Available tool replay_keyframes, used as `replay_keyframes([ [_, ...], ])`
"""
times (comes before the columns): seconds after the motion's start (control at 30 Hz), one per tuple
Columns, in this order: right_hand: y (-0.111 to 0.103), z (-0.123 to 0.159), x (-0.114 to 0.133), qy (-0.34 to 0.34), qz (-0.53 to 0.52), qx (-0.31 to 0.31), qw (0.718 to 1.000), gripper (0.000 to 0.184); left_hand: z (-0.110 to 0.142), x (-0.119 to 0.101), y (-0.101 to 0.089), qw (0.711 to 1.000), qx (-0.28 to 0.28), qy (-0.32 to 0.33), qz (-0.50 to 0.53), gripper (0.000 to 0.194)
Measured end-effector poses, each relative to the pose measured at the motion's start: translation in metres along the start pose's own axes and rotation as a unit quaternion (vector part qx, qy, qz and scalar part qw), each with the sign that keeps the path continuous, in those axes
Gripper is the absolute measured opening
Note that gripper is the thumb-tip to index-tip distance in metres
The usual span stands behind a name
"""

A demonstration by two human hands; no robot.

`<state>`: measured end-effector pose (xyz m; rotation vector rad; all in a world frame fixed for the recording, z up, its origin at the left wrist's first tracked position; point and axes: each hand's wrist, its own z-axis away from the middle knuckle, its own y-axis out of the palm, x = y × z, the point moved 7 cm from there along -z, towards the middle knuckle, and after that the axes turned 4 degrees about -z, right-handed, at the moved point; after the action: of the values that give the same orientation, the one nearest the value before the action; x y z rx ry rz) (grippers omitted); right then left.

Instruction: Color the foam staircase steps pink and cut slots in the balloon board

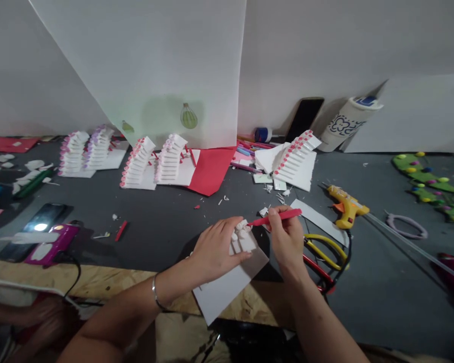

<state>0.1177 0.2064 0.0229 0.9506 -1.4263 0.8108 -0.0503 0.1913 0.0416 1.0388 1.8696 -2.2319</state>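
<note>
My left hand [216, 249] grips a white paper model [245, 243], with its thumb across the row of white strips and the fingers over the top. The model's flat white base [225, 292] juts past the table's front edge. A red felt-tip pen [276, 217] is pinched in my right hand [285, 239], and its tip meets the small rolled white pieces at the model's top end. Behind stand similar models: one with red dots [297, 159] at right, a pink-dotted one [170, 161] and a red-dotted one [136, 164] left of the red paper [214, 169].
Right of my hands lie yellow-handled scissors [327, 249] and a yellow glue gun [346, 205]. A tumbler [344, 123] and a phone [304, 118] lean at the back wall. Another phone [38, 232] shines its light at left. Another person's hands [41, 317] show at lower left.
</note>
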Motion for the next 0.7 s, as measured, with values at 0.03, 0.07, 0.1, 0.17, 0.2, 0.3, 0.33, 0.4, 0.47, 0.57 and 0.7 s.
replay_keyframes([
  [0.03, -0.002, -0.001, 0.001, -0.001, 0.003, -0.011, 1.000, 0.032, 0.000, 0.000, 0.000, 1.000, 0.000, 0.001, -0.001, 0.070],
  [0.07, -0.003, -0.001, 0.001, 0.000, 0.003, -0.018, 1.000, 0.032, 0.000, 0.000, 0.000, 1.000, 0.002, 0.002, -0.003, 0.070],
  [0.1, -0.003, -0.001, 0.000, 0.005, 0.000, -0.020, 1.000, 0.033, 0.001, 0.001, 0.001, 1.000, 0.003, 0.003, -0.005, 0.071],
  [0.17, 0.000, -0.001, -0.002, 0.020, -0.009, -0.006, 1.000, 0.034, 0.001, 0.001, 0.001, 1.000, 0.003, 0.008, -0.010, 0.071],
  [0.2, 0.002, 0.000, -0.004, 0.027, -0.013, 0.005, 1.000, 0.035, 0.002, 0.001, 0.002, 1.000, 0.003, 0.011, -0.012, 0.071],
  [0.3, 0.001, 0.000, -0.005, 0.037, -0.012, 0.004, 0.999, 0.035, 0.002, 0.001, 0.003, 1.000, 0.002, 0.010, -0.014, 0.071],
  [0.33, -0.001, 0.000, -0.005, 0.035, -0.011, -0.008, 0.999, 0.035, 0.002, 0.002, 0.003, 1.000, 0.003, 0.008, -0.014, 0.071],
  [0.4, -0.004, -0.001, -0.004, 0.029, -0.011, -0.025, 0.999, 0.035, 0.002, 0.002, 0.003, 1.000, 0.006, 0.004, -0.013, 0.072],
  [0.47, -0.003, -0.002, -0.003, 0.025, -0.008, -0.018, 1.000, 0.035, 0.001, 0.001, 0.003, 1.000, 0.011, 0.005, -0.009, 0.073],
  [0.57, -0.002, -0.002, -0.002, 0.025, 0.010, -0.008, 1.000, 0.035, 0.000, 0.001, 0.005, 1.000, 0.014, 0.000, -0.004, 0.075],
  [0.7, -0.017, 0.002, -0.002, 0.026, 0.051, -0.049, 0.997, 0.036, 0.002, -0.002, 0.012, 1.000, 0.016, 0.006, 0.004, 0.078],
])
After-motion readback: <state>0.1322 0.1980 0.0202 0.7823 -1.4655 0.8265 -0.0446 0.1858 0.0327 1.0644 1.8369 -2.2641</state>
